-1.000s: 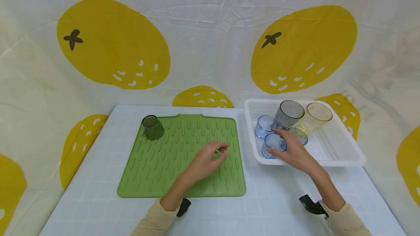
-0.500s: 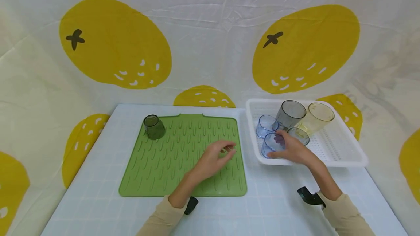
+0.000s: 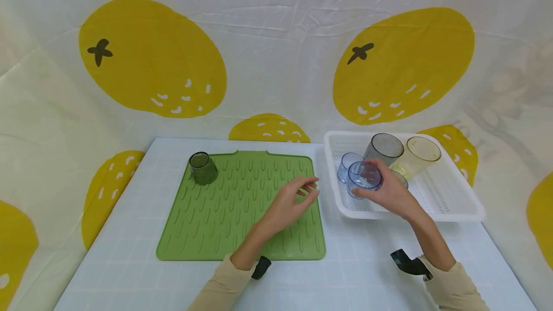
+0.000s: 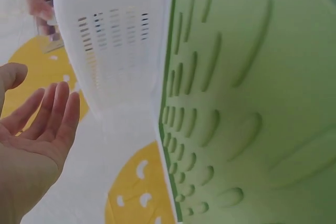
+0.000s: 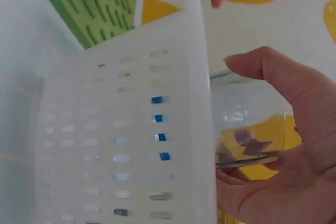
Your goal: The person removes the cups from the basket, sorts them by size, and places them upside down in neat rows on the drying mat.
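In the head view, my right hand [image 3: 390, 193] grips a blue glass [image 3: 363, 179] by its sides, thumb on the near side and fingers on the far side. The glass is at the left part of the white basket [image 3: 453, 216], raised a little. In the right wrist view the held glass [image 5: 247, 119] shows above the basket's rim. Another blue glass [image 3: 344, 172] stands just behind it, partly hidden. My left hand [image 3: 289, 205] hovers over the right side of the green drying mat [image 3: 233, 224], fingers loosely bent with nothing in them.
A dark glass [image 3: 203, 169] stands at the mat's back left corner. Inside the basket are a tall grey glass [image 3: 384, 148], a yellow glass [image 3: 416, 157] and a small glass [image 3: 402, 180] mostly behind my right hand. A patterned cloth hangs behind the table.
My right hand has closed its hold on the near blue glass and lifted it slightly from the basket's floor. My left hand has moved right, towards the basket.
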{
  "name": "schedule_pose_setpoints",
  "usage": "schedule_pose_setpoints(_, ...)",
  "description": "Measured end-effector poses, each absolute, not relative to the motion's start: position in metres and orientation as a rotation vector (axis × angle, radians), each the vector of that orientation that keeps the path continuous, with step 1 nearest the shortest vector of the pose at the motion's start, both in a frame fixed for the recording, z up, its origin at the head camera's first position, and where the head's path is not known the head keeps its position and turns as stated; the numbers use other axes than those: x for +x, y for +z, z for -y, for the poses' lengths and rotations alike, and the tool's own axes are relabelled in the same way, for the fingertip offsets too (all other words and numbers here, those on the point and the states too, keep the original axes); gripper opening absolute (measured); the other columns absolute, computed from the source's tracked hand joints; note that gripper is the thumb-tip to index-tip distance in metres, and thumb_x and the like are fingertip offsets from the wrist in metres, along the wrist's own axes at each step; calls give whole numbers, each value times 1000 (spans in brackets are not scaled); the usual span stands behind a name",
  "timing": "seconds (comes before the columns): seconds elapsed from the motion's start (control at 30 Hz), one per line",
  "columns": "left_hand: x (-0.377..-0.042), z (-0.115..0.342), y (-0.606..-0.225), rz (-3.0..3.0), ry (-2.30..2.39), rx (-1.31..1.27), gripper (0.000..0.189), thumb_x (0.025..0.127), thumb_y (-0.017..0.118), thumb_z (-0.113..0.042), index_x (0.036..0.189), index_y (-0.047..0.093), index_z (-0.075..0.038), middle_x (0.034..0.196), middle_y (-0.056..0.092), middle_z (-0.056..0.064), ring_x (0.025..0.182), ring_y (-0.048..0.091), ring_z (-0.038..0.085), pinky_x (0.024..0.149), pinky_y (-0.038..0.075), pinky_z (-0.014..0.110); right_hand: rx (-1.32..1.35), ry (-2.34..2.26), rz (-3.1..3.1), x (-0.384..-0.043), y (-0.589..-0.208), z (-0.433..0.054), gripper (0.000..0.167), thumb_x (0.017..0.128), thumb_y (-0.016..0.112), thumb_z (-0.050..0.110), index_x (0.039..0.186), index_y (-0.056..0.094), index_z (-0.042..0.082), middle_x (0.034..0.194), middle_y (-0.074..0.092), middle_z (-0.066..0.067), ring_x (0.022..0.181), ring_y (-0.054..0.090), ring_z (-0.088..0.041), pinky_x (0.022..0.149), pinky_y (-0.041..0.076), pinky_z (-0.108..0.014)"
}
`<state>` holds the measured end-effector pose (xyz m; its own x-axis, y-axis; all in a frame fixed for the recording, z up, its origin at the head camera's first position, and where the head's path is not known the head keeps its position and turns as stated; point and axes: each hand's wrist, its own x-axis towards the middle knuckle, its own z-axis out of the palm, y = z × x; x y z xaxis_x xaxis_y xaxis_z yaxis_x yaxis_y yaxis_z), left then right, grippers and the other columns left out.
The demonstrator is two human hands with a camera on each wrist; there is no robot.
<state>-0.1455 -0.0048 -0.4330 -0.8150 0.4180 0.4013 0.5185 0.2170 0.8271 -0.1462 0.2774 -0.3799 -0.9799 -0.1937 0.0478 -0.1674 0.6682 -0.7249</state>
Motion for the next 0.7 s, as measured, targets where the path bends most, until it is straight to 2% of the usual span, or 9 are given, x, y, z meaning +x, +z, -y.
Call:
schedule_pose_setpoints(0.13,-147,0,-427,2365,-1694,-908,41,102,68,-18,139,59,-4,125,66,9,111,63,19,93,55,31,-297,-1314,-2845,-146,-374,-271,79,87,83,24,149,39,4,143,51,-25,128,51,-43,105,43,-64)
schedule_pose_setpoints(0.23,-148,-4,-422,2357,-1721,-911,48,100,71,-19,144,55,-5,132,61,8,118,60,19,99,53,33,-316,-1391,-2817,-146,-369,-265,78,88,83,22,150,38,7,145,51,-21,129,52,-41,105,46,-58)
schedule_pose_setpoints(0.4,-151,-11,-416,2348,-1738,-932,60,98,74,-22,150,48,-8,142,54,7,126,54,18,106,49,36,-397,-1539,-2753,-148,-364,-253,73,90,81,14,149,39,6,146,51,-17,130,53,-37,103,48,-23)
schedule_pose_setpoints(0.47,-151,-14,-415,2347,-1733,-933,64,97,75,-23,152,45,-9,145,52,6,129,52,18,108,47,36,-438,-1617,-2713,-148,-363,-249,72,90,79,10,149,38,5,145,51,-16,130,51,-38,101,46,-15)
schedule_pose_setpoints(0.57,-152,-16,-414,2338,-1732,-928,69,95,77,-22,154,43,-11,148,50,6,132,49,19,110,45,36,-503,-1726,-2635,-148,-361,-244,71,91,77,4,149,37,3,145,51,-17,131,51,-38,102,46,-16)
schedule_pose_setpoints(0.7,-152,-19,-414,2324,-1727,-919,76,93,80,-20,156,39,-11,148,48,8,133,48,23,111,44,35,-537,-1808,-2570,-147,-359,-237,70,91,76,1,149,37,4,145,50,-18,128,54,-32,98,49,-17)
